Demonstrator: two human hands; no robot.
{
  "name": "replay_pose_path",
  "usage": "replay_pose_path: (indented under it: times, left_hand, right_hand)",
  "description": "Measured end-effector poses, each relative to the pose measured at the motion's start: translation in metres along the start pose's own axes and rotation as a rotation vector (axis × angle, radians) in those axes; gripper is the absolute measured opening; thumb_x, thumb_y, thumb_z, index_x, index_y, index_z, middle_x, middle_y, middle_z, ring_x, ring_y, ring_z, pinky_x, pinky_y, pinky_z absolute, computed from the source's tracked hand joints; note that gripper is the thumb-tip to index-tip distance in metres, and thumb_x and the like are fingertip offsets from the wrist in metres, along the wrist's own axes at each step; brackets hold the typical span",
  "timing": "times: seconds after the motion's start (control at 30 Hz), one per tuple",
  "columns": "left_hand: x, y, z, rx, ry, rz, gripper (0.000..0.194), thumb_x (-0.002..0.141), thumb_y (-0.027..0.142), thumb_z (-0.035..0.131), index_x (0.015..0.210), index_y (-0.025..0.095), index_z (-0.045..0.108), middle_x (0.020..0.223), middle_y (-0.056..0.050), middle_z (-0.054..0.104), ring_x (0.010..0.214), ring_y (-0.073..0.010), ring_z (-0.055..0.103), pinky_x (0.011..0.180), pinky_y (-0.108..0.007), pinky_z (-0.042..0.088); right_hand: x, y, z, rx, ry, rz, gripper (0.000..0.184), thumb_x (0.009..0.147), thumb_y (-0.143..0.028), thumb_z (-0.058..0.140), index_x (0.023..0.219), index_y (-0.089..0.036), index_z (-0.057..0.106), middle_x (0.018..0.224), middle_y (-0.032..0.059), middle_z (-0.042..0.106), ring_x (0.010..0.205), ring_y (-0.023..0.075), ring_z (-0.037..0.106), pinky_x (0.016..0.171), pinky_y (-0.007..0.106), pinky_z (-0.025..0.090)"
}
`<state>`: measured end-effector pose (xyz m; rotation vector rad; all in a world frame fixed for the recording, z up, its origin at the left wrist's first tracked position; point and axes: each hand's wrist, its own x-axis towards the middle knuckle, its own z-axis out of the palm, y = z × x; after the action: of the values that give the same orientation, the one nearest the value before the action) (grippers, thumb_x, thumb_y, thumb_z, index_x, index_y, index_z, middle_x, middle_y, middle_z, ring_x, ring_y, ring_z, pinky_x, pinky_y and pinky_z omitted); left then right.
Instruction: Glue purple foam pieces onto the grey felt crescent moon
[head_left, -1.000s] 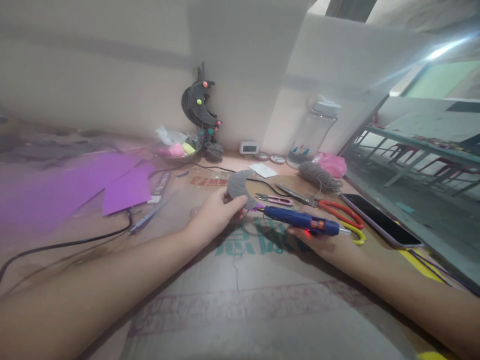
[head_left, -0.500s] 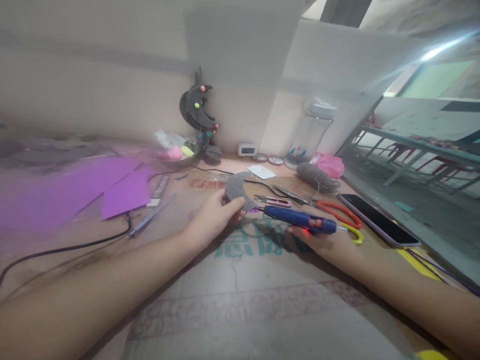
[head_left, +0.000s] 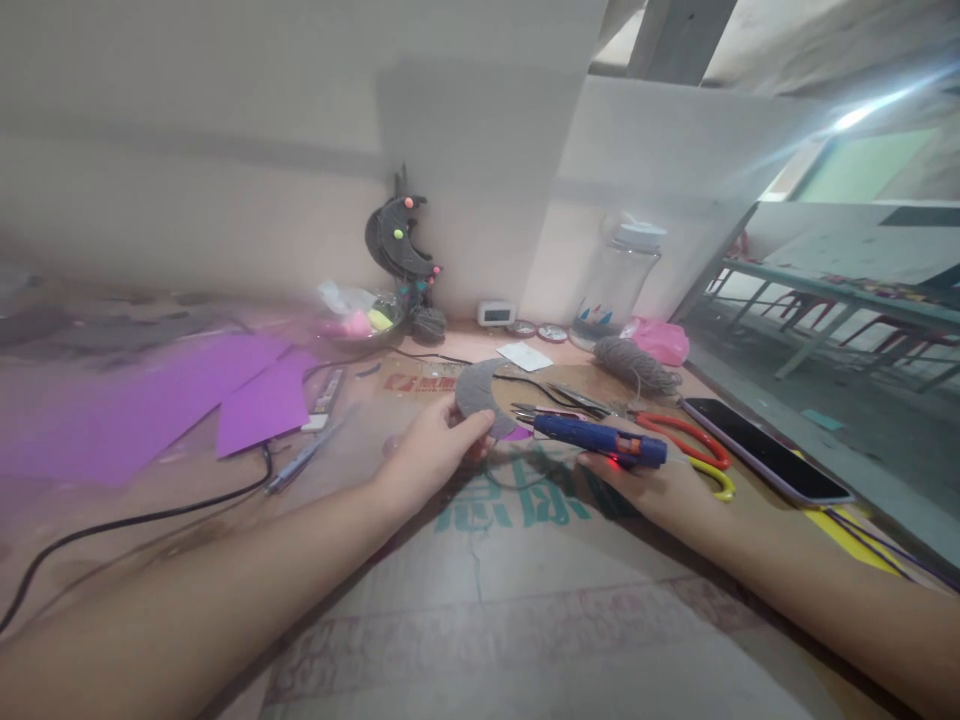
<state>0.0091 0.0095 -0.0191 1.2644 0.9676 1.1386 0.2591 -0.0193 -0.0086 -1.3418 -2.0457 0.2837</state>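
Between the thumb and fingers of my left hand [head_left: 442, 435] is a grey yarn-wrapped crescent [head_left: 476, 388], its curve facing left. A bit of purple [head_left: 517, 433] shows at its lower tip. My right hand [head_left: 630, 470] is closed around a blue hot glue gun [head_left: 592, 437], with a small red light glowing on its underside. The glue gun's nozzle points left, close to the crescent's lower end; whether they touch I cannot tell. Just behind the glue gun lie thread snips, partly covered by it, and grey-bladed scissors with red and yellow handles [head_left: 686, 437].
Purple sheets [head_left: 150, 410] and a black cable [head_left: 135, 510] lie at left. Along the wall are a bowl of clay [head_left: 360, 325], a dark crescent ornament [head_left: 394, 240], a small white clock [head_left: 496, 313] and a clear bottle [head_left: 615, 285]. Grey yarn [head_left: 636, 366] and a phone [head_left: 765, 450] lie at right.
The glue gun's nozzle has drawn slightly away to the right from the crescent's lower tip. The whole view has shifted a little, so things sit lower in it.
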Motion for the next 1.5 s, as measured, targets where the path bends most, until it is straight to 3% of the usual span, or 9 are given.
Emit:
replay_pose_path:
  times: [0.43,0.67,0.8,0.93,1.13,1.23,1.3,1.4,1.5]
  left_hand:
    - [0.006,-0.006,-0.002,0.057,-0.059,0.101,0.029,0.078,0.043,0.064,0.076,0.018,0.051,0.057,0.005,0.051,0.053,-0.0103,0.047,0.053,-0.023,0.035]
    - [0.005,-0.007,-0.001,0.055,-0.025,0.094,0.029,0.076,0.042,0.066,0.074,0.018,0.051,0.055,0.005,0.051,0.052,-0.01,0.046,0.052,-0.023,0.034]
    - [0.003,-0.004,0.0,0.035,-0.031,0.078,0.028,0.076,0.042,0.066,0.075,0.018,0.051,0.057,0.005,0.052,0.052,-0.0098,0.047,0.052,-0.022,0.035]
    - [0.002,-0.002,0.001,0.015,-0.041,0.069,0.028,0.075,0.042,0.066,0.075,0.017,0.052,0.056,0.005,0.052,0.052,-0.0098,0.046,0.052,-0.022,0.035]
    - [0.004,-0.003,-0.001,0.005,-0.018,0.061,0.025,0.075,0.039,0.067,0.077,0.018,0.053,0.057,0.004,0.055,0.052,-0.0105,0.047,0.052,-0.022,0.034]
    - [0.005,-0.004,-0.002,0.031,-0.009,0.064,0.025,0.075,0.038,0.068,0.076,0.017,0.054,0.065,0.001,0.06,0.059,-0.0124,0.052,0.058,-0.024,0.039]
    - [0.005,-0.005,-0.003,0.035,-0.002,0.062,0.023,0.075,0.036,0.068,0.074,0.017,0.055,0.065,0.001,0.059,0.06,-0.0128,0.053,0.06,-0.025,0.04]
    - [0.005,-0.006,-0.005,0.045,0.022,0.081,0.025,0.076,0.04,0.067,0.078,0.016,0.059,0.069,0.001,0.061,0.062,-0.0135,0.054,0.061,-0.026,0.04]
    - [0.004,-0.005,-0.006,0.083,0.055,0.073,0.029,0.078,0.043,0.067,0.078,0.016,0.058,0.069,0.001,0.061,0.064,-0.0139,0.054,0.063,-0.026,0.04]
  right_hand:
    - [0.029,0.0,-0.015,0.085,0.219,0.173,0.031,0.087,-0.048,0.058,0.088,-0.019,0.069,0.089,0.0071,0.074,0.087,0.0255,0.069,0.083,0.036,0.054]
    - [0.108,0.024,-0.017,-0.04,0.144,0.202,0.031,0.082,-0.04,0.068,0.103,-0.018,0.071,0.106,0.0111,0.075,0.103,0.0306,0.068,0.09,0.04,0.052]
    - [0.155,0.05,-0.002,-0.066,0.109,0.223,0.029,0.087,-0.036,0.064,0.106,-0.015,0.07,0.106,0.011,0.075,0.1,0.0269,0.068,0.09,0.038,0.051]
    - [0.175,0.073,0.017,-0.119,0.049,0.288,0.026,0.085,-0.029,0.068,0.102,-0.011,0.071,0.101,0.0128,0.076,0.094,0.0268,0.069,0.085,0.034,0.051]
    - [0.155,0.078,0.008,-0.261,0.044,0.302,0.035,0.089,-0.04,0.063,0.108,-0.011,0.068,0.107,0.0169,0.073,0.094,0.0275,0.068,0.081,0.033,0.048]
    - [0.127,0.063,-0.009,-0.365,0.098,0.252,0.039,0.092,-0.045,0.056,0.108,-0.012,0.066,0.11,0.0187,0.07,0.098,0.0302,0.064,0.083,0.036,0.045]
    - [0.103,0.046,-0.016,-0.401,0.078,0.204,0.035,0.092,-0.045,0.053,0.095,-0.014,0.067,0.099,0.0158,0.071,0.091,0.0287,0.064,0.079,0.036,0.044]
    - [0.065,0.011,-0.013,-0.309,-0.112,0.057,0.036,0.096,-0.044,0.047,0.086,-0.017,0.068,0.088,0.0095,0.071,0.079,0.0234,0.063,0.071,0.033,0.044]
    - [0.035,-0.024,0.001,-0.216,-0.326,-0.139,0.035,0.09,-0.05,0.06,0.1,-0.018,0.069,0.099,0.0084,0.07,0.092,0.025,0.063,0.081,0.035,0.046]
